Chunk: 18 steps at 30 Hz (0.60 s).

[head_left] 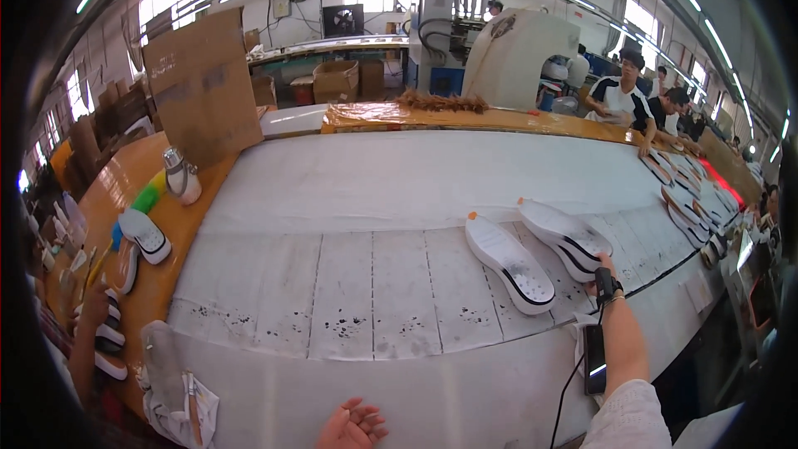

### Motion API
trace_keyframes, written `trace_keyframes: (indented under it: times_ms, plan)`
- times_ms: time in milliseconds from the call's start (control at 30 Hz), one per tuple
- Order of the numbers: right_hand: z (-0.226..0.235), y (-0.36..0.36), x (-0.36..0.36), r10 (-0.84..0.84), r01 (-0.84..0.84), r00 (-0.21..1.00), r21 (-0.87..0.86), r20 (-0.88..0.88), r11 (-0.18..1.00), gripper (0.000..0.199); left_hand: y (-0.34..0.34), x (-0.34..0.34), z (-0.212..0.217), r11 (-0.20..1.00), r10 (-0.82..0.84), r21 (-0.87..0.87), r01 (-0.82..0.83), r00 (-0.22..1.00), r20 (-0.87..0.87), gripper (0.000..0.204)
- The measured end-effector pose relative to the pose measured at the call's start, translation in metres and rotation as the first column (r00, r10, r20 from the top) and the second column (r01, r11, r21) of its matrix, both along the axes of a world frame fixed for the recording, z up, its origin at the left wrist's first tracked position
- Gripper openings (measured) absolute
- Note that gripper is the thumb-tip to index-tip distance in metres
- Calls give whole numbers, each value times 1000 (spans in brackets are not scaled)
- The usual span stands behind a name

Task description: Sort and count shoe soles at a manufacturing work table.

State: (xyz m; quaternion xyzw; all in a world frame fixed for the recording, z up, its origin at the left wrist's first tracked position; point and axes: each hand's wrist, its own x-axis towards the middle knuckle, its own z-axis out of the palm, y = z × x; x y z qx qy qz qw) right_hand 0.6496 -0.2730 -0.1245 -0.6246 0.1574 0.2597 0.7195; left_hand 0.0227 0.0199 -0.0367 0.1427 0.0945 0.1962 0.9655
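Two white shoe soles with black side stripes and orange tips lie side by side on the white-covered table, right of the middle. At the heel of the right-hand shoe sole (559,231), my right hand (606,268) closes its fingers on the edge; part of the grip is hidden behind the hand. The other shoe sole (509,262) lies just to its left, untouched, with dark specks on its heel. My left hand (354,425) is at the near edge, palm up, fingers loosely bent and apart, holding nothing.
Dashed lines and black smudges mark the table cover (399,291). A brush (194,407) lies on a white cloth at near left. A flask (181,176) and further soles (146,235) stand left, near another person's hand (93,308). Co-workers handle soles (686,214) at far right.
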Motion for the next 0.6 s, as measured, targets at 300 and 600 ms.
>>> trace_keyframes:
  times_ms: [300, 600]
  plan:
    - [160, 39, -219, 120, -81, 990, 408, -69, 909, 32, -11, 13, -2, 999, -36, 0, 37, 988, 148, 34]
    - [186, 83, -415, 732, -453, 624, 635, -276, 625, 41, -15, 6, 4, 673, 42, 735, 82, 988, -149, 55]
